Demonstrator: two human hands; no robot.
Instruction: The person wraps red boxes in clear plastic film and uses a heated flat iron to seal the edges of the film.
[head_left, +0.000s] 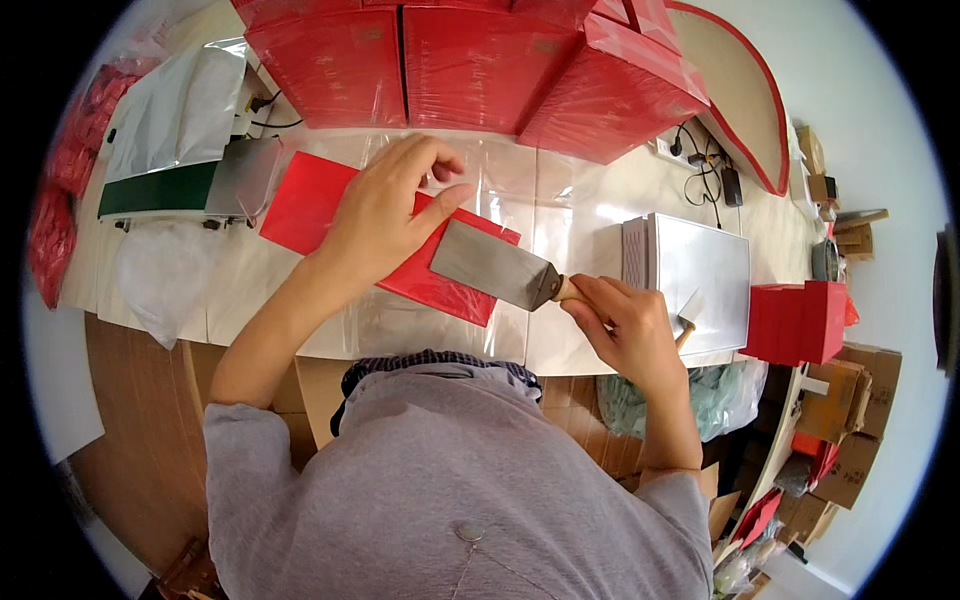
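Note:
My right hand (630, 319) grips the wooden handle of a broad metal scraper (491, 264). Its flat blade lies over the right part of a flat red piece (306, 201), which may be a folded card or box. Glossy clear film shows around that piece's right end. My left hand (382, 206) is over the middle of the red piece, thumb and fingers apart, holding nothing. Whether its palm touches the red surface cannot be seen. The hand and blade hide part of the piece. Clear plastic film (510, 176) covers the pale table (585, 195) beneath.
Film-wrapped red boxes (465, 67) line the back. On the right, a second small scraper (691, 309) rests on a silver metal plate unit (705, 255), beside red boxes (799, 319). Cables (705, 176) lie behind. A green-fronted machine (157, 191) and a plastic bag (165, 270) are left.

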